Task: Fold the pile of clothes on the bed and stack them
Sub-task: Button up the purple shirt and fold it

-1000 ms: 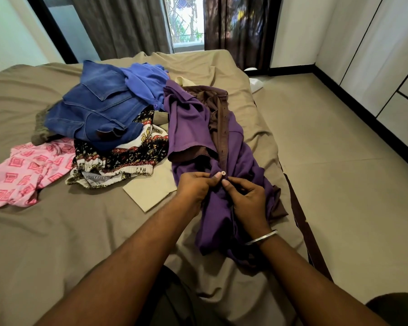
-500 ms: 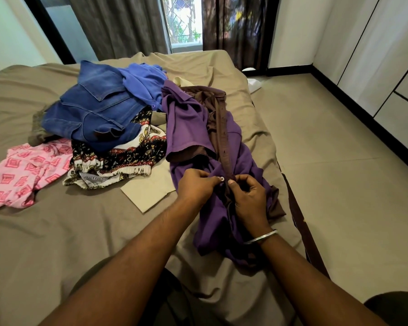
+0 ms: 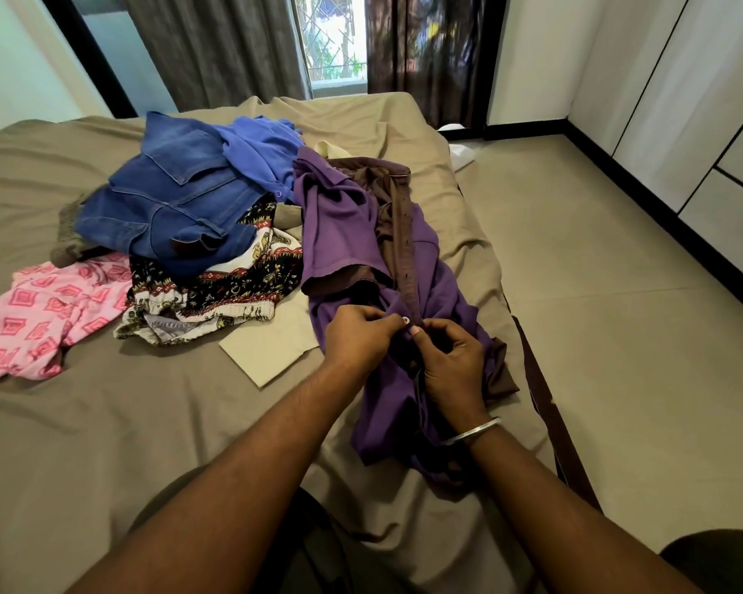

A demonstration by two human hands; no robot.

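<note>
The purple shirt lies lengthwise along the bed, running from about twelve o'clock down to the person's hands, its brown placket strip facing up. The left hand pinches the purple cloth beside a small white button; the right hand, fingers curled, pinches the placket edge just at three o'clock of that button (a metal bangle circles that wrist). The two hands nearly touch. At ten o'clock of the hands the unfolded pile sits: blue denim on top, a black patterned garment beneath, a pink printed piece farther at nine o'clock.
</note>
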